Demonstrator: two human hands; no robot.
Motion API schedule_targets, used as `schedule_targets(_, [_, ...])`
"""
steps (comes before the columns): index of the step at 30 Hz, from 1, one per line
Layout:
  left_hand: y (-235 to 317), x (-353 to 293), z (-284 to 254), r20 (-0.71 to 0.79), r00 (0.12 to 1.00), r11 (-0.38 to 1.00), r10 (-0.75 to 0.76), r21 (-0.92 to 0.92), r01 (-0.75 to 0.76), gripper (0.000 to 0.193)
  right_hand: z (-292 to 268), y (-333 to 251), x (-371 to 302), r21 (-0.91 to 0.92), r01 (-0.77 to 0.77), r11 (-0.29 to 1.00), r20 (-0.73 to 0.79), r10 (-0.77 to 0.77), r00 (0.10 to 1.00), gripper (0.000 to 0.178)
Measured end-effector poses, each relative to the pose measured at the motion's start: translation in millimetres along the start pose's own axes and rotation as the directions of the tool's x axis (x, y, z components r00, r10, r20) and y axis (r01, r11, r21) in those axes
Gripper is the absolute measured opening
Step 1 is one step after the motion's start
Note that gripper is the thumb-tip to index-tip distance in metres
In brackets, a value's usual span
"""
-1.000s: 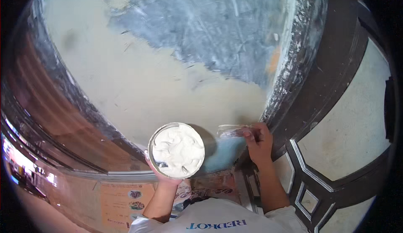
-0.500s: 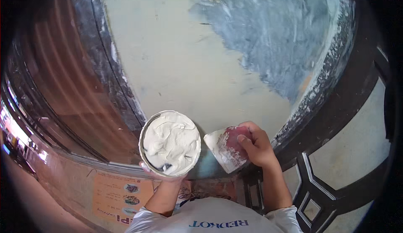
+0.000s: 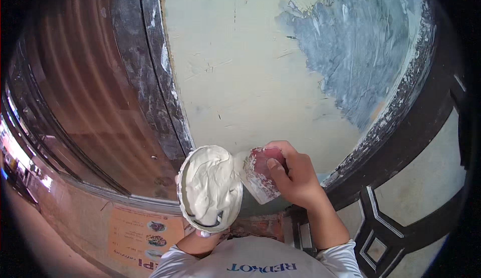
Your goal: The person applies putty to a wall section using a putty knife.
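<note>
My left hand (image 3: 204, 239) supports a round tub (image 3: 182, 193) from beneath; most of the hand is hidden under it. Thick off-white putty (image 3: 215, 178) fills the tub, its surface swirled and uneven. Closed around a flat scraper (image 3: 261, 170), my right hand (image 3: 295, 178) pinches its red part between thumb and fingers. White putty is smeared over the scraper's blade, whose left edge is at the tub's right rim; I cannot tell whether they touch. Beyond both hands stands a wall (image 3: 230, 87) coated in cream, with a bare blue-grey patch (image 3: 345, 52) at upper right.
Left of the wall runs a dark, putty-marked frame (image 3: 138, 52) beside a brown glassy panel (image 3: 80, 87). On the right are a white-spattered dark edge (image 3: 401, 87) and a dark door with pale panels (image 3: 421, 178). An orange printed sheet (image 3: 135, 235) lies at lower left.
The tub has shifted slightly right and down and tilted. The scraper has moved left to the tub's rim. The wall appears further right in the view.
</note>
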State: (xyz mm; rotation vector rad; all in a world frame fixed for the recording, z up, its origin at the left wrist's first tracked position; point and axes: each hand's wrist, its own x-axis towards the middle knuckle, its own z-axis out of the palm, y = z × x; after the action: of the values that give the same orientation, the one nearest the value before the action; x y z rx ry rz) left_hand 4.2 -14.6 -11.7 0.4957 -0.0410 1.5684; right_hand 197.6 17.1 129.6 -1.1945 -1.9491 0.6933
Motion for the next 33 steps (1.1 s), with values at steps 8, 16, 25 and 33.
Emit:
schedule_targets(8, [1, 15, 7, -0.070, 0.993, 0.996, -0.092, -0.011, 0.092, 0.112, 1, -18, 8, -0.109, 0.170, 0.979, -0.083, -0.179, 0.980, 0.027])
schedule_targets(16, [-6, 23, 15, -0.145, 0.972, 0.983, -0.186, -0.021, 0.185, 0.115, -6, -30, 15, -0.292, 0.334, 0.896, 0.099, -0.319, 0.943, 0.026])
schedule_targets(25, [2, 31, 21, -0.015, 0.998, 0.953, -0.056, -0.298, 0.049, 0.095, -11, -4, -9, -0.482, 0.592, 0.645, 0.145, -0.608, 0.781, 0.043])
schedule_targets(33, [-3, 30, 19, 0.050, 0.965, 0.935, -0.256, -0.242, 0.260, 0.071, -17, 42, -25, -0.493, 0.639, 0.591, 0.013, -0.729, 0.684, 0.029])
